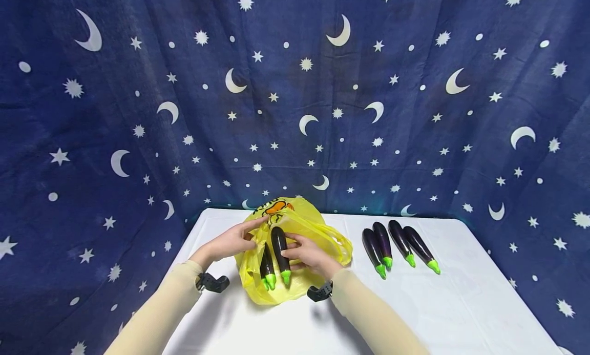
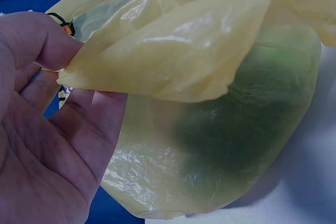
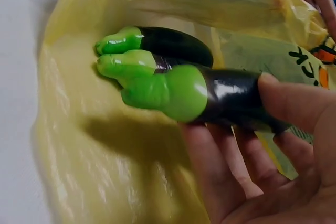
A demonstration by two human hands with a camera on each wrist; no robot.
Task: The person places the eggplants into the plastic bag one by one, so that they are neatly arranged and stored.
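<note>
A yellow plastic bag [image 1: 306,216] with a printed picture lies on the table, its mouth spread toward me. My left hand [image 1: 233,241] pinches the edge of the bag between thumb and fingers, as the left wrist view shows. Inside the bag's mouth my right hand [image 1: 310,252] grips a dark purple eggplant [image 1: 279,250] with a bright green stem end. Two more eggplants [image 3: 176,45] lie in the bag beside it, close together. In the left wrist view they appear only as a dark shape through the plastic.
Several eggplants [image 1: 380,245] lie side by side on the white table [image 1: 461,298], right of the bag, stems toward me. A dark blue cloth [image 1: 295,114] with moons and stars hangs behind the table and along its sides.
</note>
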